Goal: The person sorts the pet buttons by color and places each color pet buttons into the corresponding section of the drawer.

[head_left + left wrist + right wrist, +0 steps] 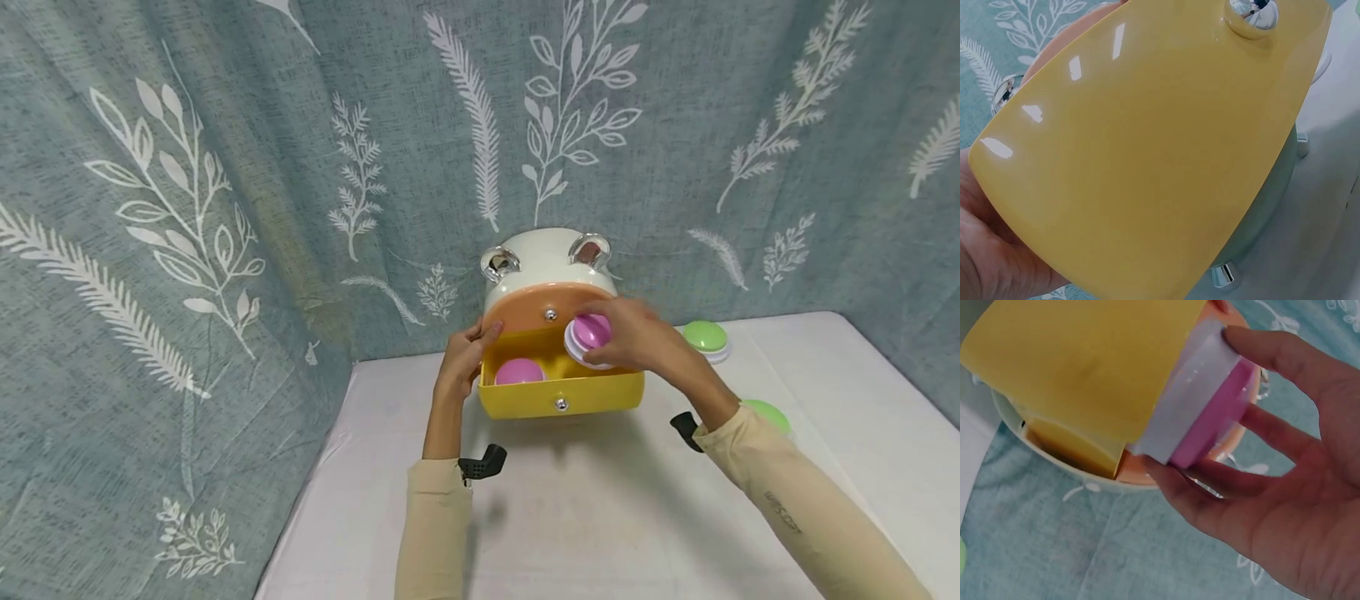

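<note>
A small animal-shaped drawer box [551, 254], white with silvery ears, stands with its yellow lower drawer [517, 402] pulled out. Its orange upper drawer [525, 307] is closed. My left hand [459, 360] grips the box's left side, thumb on the orange front. With fingers and thumb, my right hand [633, 335] holds a round white container with a pink domed top [592, 332] at the yellow drawer's right end. The right wrist view shows this container [1200, 400] tilted between the fingers, partly behind the yellow front. Another pink dome [519, 371] lies in the drawer's left part.
Right of the box, a green-topped round container [705, 336] sits on the white-covered table [555, 533]. A second green dome [767, 414] is partly hidden by the right sleeve. A patterned grey-green curtain [420, 167] hangs close behind the box.
</note>
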